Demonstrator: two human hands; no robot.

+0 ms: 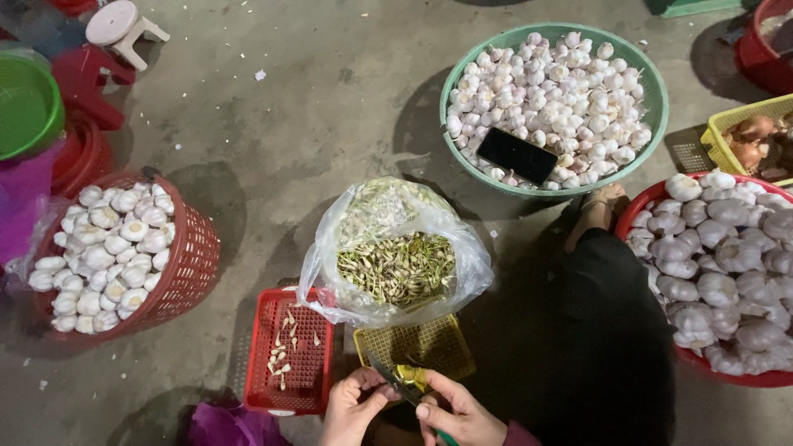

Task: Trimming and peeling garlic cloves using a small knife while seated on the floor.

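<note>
Steel and skin: your left hand and right hand meet at 6 o'clock of the head view, fingers curled together around a small knife and a yellowish garlic piece.
Grip: both hands look clamped, the right on the knife, the left pinching the piece; the exact finger contact is too small to tell.
Handling: you should find the piece light, firm, with dry papery skin that slips; hold it by its sides, clear of the blade.
Look: pale yellow, small, partly hidden by your thumbs.
Just above: yellow tray and red tray with loose cloves, near 12 o'clock of your hands.
Further: clear bag of trimmings, green basket at 1 o'clock carrying a black phone, red basket at 10 o'clock.
</note>
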